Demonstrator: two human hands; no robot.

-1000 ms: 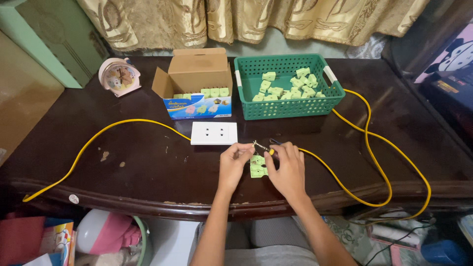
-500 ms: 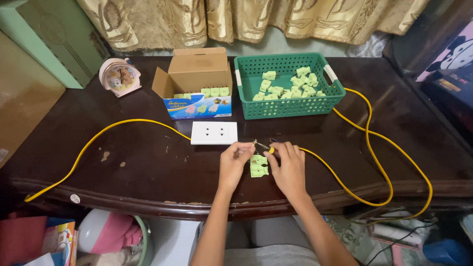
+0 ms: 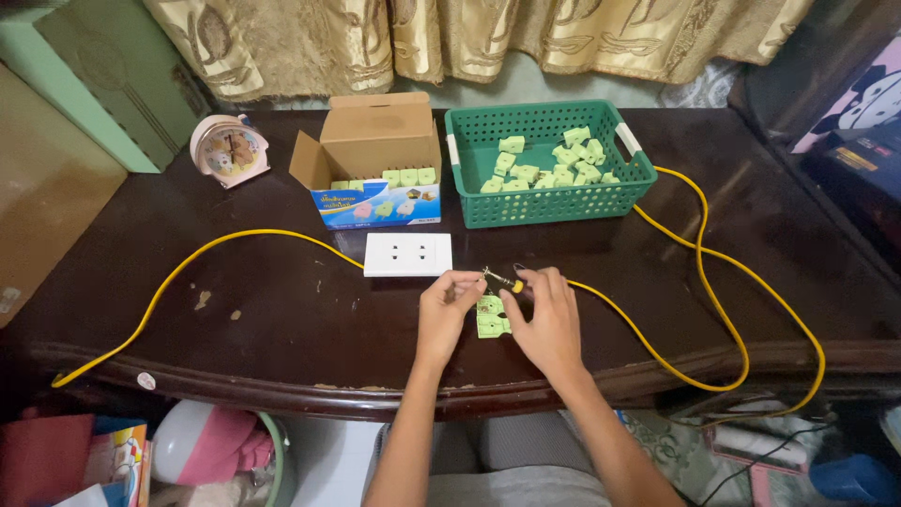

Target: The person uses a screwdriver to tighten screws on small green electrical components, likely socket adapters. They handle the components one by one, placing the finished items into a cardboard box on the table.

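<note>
Hands meet at the near edge of the dark wooden table (image 3: 282,319), just below the white socket plate (image 3: 407,253). The left hand (image 3: 445,314) has its fingers curled in, tips pinched at the metal end of a small screwdriver (image 3: 504,280); the right hand (image 3: 547,314) closes thumb and forefinger round the yellow handle of the same tool. Between and just under the two hands lie the light green plug parts (image 3: 491,316), resting on the table and partly hidden by the fingers, so I cannot tell whether either hand also presses on them.

Against the two earlier views almost nothing has moved: the hands sit in the same spot, the green pieces lie in the same place, and the yellow cable (image 3: 713,282) keeps its loop from the right hand out past the table edge and round toward the basket. Judging by that stillness, the fine work at the tool's tip is going on in place, not finished and not shifted.

Further back stand the green basket (image 3: 549,197) of more green pieces, an open cardboard box (image 3: 380,141) holding a row of them, and a small pink clock (image 3: 228,150)
</note>
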